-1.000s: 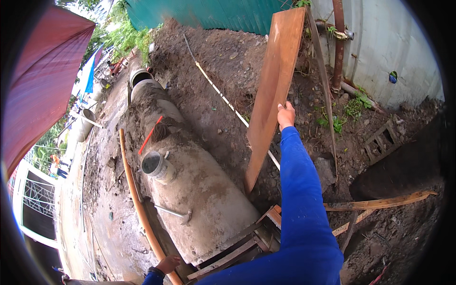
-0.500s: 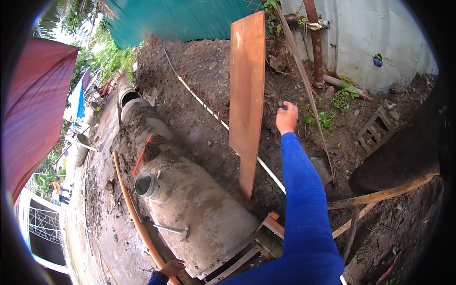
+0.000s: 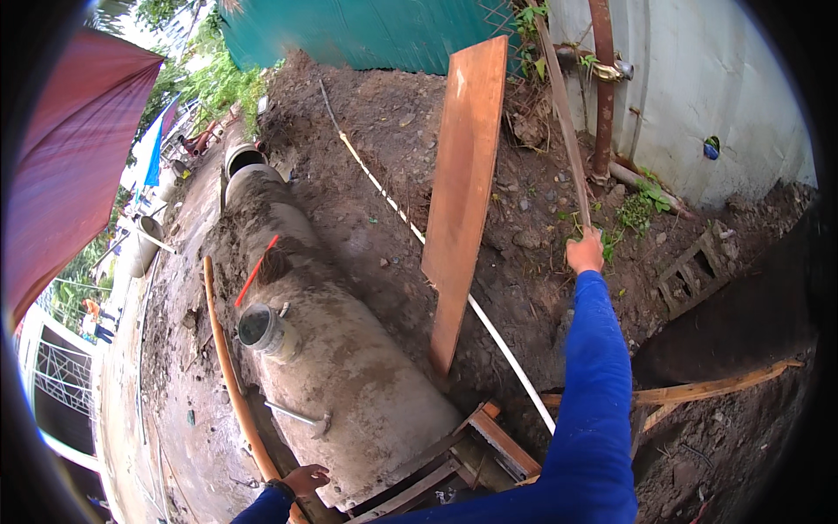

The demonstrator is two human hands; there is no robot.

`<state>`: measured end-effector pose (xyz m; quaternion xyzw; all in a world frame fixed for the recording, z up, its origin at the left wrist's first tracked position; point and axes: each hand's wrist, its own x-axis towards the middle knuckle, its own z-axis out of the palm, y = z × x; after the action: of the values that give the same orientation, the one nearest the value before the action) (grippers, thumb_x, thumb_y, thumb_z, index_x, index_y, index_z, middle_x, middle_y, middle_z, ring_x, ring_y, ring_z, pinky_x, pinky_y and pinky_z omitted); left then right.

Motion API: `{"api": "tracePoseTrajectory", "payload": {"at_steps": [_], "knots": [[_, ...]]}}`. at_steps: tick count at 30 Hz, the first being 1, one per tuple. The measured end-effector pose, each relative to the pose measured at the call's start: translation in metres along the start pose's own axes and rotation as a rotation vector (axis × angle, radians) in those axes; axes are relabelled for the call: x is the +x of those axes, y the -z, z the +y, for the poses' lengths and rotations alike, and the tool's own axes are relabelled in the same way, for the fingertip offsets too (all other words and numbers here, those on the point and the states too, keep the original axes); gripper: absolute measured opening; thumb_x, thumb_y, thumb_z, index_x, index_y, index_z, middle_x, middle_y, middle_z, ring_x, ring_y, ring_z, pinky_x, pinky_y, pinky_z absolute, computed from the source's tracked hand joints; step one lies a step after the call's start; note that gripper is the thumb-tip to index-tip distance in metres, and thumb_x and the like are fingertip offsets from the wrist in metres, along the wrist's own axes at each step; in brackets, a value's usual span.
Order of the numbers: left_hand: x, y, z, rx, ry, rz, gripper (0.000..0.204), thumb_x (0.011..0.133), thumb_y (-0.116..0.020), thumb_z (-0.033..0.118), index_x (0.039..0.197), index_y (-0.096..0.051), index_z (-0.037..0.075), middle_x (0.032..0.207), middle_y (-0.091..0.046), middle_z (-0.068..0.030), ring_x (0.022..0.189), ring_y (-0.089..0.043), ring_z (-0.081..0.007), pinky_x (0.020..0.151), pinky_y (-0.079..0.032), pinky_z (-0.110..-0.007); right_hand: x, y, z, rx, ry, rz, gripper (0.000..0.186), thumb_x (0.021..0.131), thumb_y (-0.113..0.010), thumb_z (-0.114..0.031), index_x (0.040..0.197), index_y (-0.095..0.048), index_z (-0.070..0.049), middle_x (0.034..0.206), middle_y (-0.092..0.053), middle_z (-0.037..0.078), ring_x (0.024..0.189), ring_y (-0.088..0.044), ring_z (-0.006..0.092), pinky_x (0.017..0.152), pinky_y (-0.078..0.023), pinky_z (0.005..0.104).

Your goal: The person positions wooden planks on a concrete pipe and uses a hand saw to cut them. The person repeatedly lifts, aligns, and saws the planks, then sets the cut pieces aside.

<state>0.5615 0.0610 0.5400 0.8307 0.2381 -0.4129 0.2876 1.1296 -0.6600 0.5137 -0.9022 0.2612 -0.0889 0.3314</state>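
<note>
My right hand [image 3: 585, 251] is closed on the lower part of a long, thin wooden plank [image 3: 564, 113] that slants up toward the metal wall. My left hand [image 3: 309, 478] is low in the view beside a long orange pole [image 3: 229, 375], its fingers loosely apart and empty. A brown plywood panel [image 3: 464, 175] stands tilted to the left of the plank. On the big concrete pipe [image 3: 349, 375] lie a bucket [image 3: 266, 336], a hammer-like tool [image 3: 292, 415] and a red-handled brush [image 3: 262, 266].
A thin white pipe [image 3: 506, 349] crosses the dirt. Wooden framing [image 3: 497, 437] is at the lower middle, a hollow block [image 3: 690, 275] at right. Green [image 3: 349, 35] and white metal sheets [image 3: 698, 96] bound the trench. A red umbrella [image 3: 70, 148] and distant person [image 3: 98, 319] are at left.
My right hand let go of the plywood panel, which swung more upright, then moved right and took hold of the thin plank. My left hand stayed low near the pole.
</note>
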Motion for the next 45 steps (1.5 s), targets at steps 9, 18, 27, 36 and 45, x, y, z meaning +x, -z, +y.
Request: {"api": "tracePoseTrajectory", "payload": {"at_steps": [9, 18, 27, 36, 45], "knots": [[-0.019, 0.0, 0.024, -0.003, -0.017, 0.04, 0.049, 0.095, -0.075, 0.038, 0.133, -0.067, 0.007, 0.113, -0.076, -0.0073, 0.107, -0.07, -0.021, 0.098, -0.053, -0.036, -0.006, 0.043, 0.046, 0.113, 0.007, 0.233, 0.032, 0.092, -0.065, -0.027, 0.116, -0.079, -0.01, 0.121, -0.074, 0.018, 0.114, -0.068, 0.0404, 0.101, -0.052, 0.0478], [-0.025, -0.005, 0.086, 0.149, -0.092, 0.033, 0.038, 0.097, -0.072, 0.024, 0.13, -0.067, 0.005, 0.114, -0.076, -0.0052, 0.109, -0.07, -0.017, 0.099, -0.053, -0.034, -0.054, 0.063, 0.134, 0.684, 0.071, 0.304, 0.022, 0.098, -0.061, -0.012, 0.093, -0.078, 0.001, 0.094, -0.079, 0.01, 0.089, -0.07, 0.0182, 0.089, -0.053, 0.0329], [-0.012, -0.018, 0.059, -0.076, -0.366, 0.125, 0.031, 0.095, -0.075, 0.016, 0.124, -0.067, 0.005, 0.1, -0.071, -0.001, 0.088, -0.066, -0.011, 0.082, -0.054, -0.03, -0.071, 0.137, 0.111, 1.059, 0.081, 0.276, 0.019, 0.099, -0.06, -0.009, 0.096, -0.076, 0.002, 0.101, -0.076, 0.01, 0.1, -0.066, 0.0172, 0.097, -0.048, 0.0311], [-0.078, -0.038, 0.042, -0.067, -0.275, 0.224, 0.036, 0.096, -0.073, 0.023, 0.124, -0.068, 0.002, 0.107, -0.074, -0.0095, 0.1, -0.071, -0.0193, 0.091, -0.056, -0.035, -0.135, 0.233, -0.042, 1.608, 0.154, -0.014, 0.023, 0.104, -0.054, -0.005, 0.117, -0.064, 0.011, 0.12, -0.068, 0.016, 0.118, -0.062, 0.0253, 0.111, -0.047, 0.0397], [-0.154, -0.027, 0.048, -0.194, -0.449, 0.504, 0.039, 0.095, -0.072, 0.025, 0.125, -0.069, 0.001, 0.114, -0.074, -0.0146, 0.103, -0.071, -0.0245, 0.092, -0.056, -0.037, -0.298, 0.143, -0.179, 1.728, 0.113, -0.337, 0.013, 0.104, -0.058, -0.011, 0.114, -0.06, -0.003, 0.12, -0.065, 0.01, 0.115, -0.062, 0.0262, 0.104, -0.051, 0.0461]]}}
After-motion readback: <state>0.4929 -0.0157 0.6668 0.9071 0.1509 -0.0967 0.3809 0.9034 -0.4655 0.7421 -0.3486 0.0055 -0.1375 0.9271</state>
